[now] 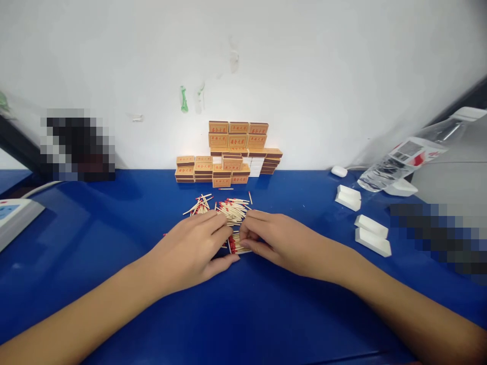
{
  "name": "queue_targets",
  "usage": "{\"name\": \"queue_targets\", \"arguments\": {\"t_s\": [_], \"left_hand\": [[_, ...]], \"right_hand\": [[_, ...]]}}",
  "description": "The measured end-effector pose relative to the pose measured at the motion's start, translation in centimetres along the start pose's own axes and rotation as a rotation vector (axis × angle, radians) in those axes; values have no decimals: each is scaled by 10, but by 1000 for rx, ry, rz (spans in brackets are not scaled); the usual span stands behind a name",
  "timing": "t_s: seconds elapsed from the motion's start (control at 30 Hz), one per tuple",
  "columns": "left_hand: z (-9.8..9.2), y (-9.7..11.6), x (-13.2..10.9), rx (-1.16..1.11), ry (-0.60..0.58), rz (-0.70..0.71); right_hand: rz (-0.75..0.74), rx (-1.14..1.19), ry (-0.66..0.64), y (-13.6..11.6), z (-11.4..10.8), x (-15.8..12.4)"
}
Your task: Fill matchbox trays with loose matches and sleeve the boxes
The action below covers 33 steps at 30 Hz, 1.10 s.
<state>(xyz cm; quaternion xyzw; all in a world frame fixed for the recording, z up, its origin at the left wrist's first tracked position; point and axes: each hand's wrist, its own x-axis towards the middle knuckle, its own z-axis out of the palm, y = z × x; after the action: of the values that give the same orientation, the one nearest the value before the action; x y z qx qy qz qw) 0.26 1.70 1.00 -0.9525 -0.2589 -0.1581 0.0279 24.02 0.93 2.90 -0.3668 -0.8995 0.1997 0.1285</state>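
A small matchbox tray point(233, 248) filled with red-tipped matches point(236, 242) lies on the blue table between my hands. My left hand point(198, 241) grips the tray's left end, thumb at the near corner and fingers at the far side. At the tray's right end, the fingers of my right hand point(270, 235) are pinched together over the matches; what they hold is hidden. Just beyond my hands, loose matches point(233, 210) lie in a heap. To its left is a smaller pile of matches point(201, 204), partly behind my left hand.
Stacked matchboxes point(228, 165) stand against the wall. White empty trays point(373, 235) and a white tray pair point(348, 197) lie to the right, near a tilted clear plastic bottle point(407, 152). A white power strip point(17, 220) sits at the left edge.
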Motion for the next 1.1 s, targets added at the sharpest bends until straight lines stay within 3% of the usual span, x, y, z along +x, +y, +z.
{"name": "queue_targets", "arguments": {"t_s": [0.17,0.27,0.4,0.63,0.77,0.93,1.1], "left_hand": [[-1,0,0,18,-4,-9],[-2,1,-1,24,-3,-6],[-2,1,-1,19,-10,-10],[-2,-1,0,16,-14,-10],[-2,0,1,24,-6,-19],[-3,1,1,29,-6,-17],[-3,0,2,23,-11,-6]], "right_hand": [[120,-79,203,31,-20,-1],[180,-129,138,53,-29,-3],[141,-68,40,64,-27,-3],[127,-32,-11,56,-25,-4],[81,-6,42,35,-24,-5],[15,-68,-21,8,-10,-6],[-6,-58,25,5,-9,-7]]}}
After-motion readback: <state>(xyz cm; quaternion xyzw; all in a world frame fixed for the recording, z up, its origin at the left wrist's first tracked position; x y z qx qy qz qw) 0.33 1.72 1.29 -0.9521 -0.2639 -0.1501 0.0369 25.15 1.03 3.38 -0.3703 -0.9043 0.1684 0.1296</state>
